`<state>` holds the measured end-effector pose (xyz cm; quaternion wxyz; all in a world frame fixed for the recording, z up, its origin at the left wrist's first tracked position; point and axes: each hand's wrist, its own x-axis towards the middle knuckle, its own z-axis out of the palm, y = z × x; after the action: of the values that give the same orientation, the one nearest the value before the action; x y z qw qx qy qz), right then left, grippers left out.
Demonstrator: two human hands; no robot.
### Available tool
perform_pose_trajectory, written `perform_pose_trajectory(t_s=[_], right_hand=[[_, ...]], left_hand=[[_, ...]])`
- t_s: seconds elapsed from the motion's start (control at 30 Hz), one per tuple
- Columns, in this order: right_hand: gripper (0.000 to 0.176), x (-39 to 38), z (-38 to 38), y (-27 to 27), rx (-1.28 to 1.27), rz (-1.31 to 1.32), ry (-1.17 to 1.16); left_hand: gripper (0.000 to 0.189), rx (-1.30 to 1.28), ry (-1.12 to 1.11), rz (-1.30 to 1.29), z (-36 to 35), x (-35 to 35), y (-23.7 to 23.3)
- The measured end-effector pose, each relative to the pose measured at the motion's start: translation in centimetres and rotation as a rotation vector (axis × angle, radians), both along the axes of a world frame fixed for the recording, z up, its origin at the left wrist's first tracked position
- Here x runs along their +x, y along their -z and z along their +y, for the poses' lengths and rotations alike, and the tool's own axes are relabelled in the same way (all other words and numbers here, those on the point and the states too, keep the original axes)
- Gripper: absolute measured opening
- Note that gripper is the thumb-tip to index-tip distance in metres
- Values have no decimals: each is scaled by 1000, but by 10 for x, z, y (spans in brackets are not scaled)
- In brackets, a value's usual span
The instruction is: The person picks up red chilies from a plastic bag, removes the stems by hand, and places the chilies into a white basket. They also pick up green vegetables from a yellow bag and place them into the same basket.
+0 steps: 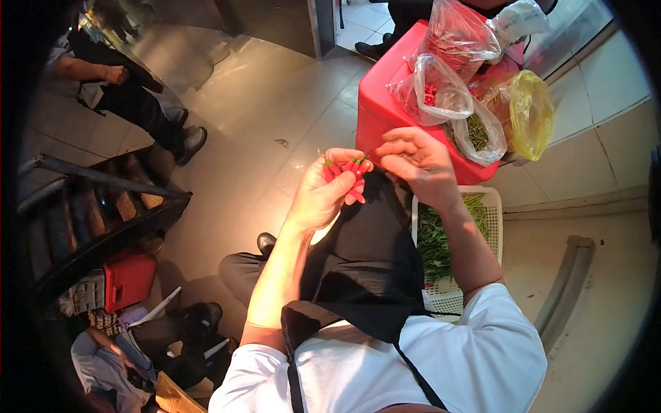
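Note:
My left hand is closed around several red chili peppers with green stems, held above my lap. Just to the right, my right hand hovers apart from the peppers. Its fingers are bent and spaced apart, slightly blurred, and I see nothing clearly held in them. Beyond it, a red box carries clear plastic bags. One bag has red chilies inside, and another bag holds small green bits. Under my right forearm, a white plastic basket contains leafy greens.
A yellow bag and a larger clear bag also sit on the red box. On the left are dark metal steps, a red crate and a standing person. Another person is at lower left.

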<state>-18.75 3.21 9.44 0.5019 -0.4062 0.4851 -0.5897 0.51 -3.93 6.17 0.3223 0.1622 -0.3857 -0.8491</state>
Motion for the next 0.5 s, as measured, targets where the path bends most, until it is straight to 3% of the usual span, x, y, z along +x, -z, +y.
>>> perform_pose_trajectory(t_s=[0.17,0.37,0.5], right_hand=[[36,17,-15,0,-72,67,-107],[37,28,-17,-6,-80,129,-83],[39,37,-17,-3,-172,20,32]], left_hand=[[27,-72,19,-33,-3,12,-2],[26,-54,18,-29,-2,16,-1],[25,-41,5,-30,0,15,-7]])
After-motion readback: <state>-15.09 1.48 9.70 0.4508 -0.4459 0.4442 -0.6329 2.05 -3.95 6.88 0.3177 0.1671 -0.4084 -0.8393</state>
